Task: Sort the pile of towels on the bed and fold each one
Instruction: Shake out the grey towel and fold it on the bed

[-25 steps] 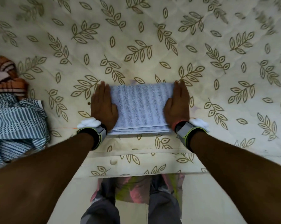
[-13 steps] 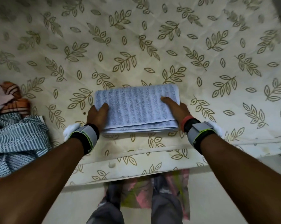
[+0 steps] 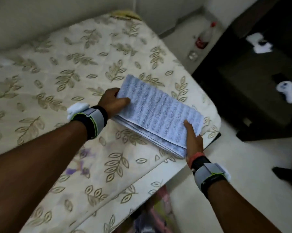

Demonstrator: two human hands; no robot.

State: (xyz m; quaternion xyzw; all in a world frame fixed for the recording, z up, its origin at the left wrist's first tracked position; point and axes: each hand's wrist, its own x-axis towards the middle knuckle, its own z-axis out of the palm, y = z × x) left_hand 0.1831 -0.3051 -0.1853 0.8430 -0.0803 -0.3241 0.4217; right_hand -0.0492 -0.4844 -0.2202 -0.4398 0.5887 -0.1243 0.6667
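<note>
A folded pale blue-grey ribbed towel (image 3: pixel 156 112) is lifted just above the right end of the leaf-patterned bed (image 3: pixel 61 68). My left hand (image 3: pixel 112 101) grips its left end, thumb on top and fingers underneath. My right hand (image 3: pixel 193 140) grips the near right end the same way. The towel lies flat between both hands, several layers thick. The pile of other towels is out of view.
The mattress corner (image 3: pixel 212 118) is just right of the towel. Beyond it is pale floor with a bottle (image 3: pixel 204 37) by the wall. A dark cabinet or table (image 3: pixel 253 78) with white objects stands at the right. Coloured cloth (image 3: pixel 157 209) lies below the bed edge.
Both hands went from pressing flat on the towel to gripping its ends, then lifted it and carried it right toward the mattress corner. My view swung right; the towel pile left the frame.
</note>
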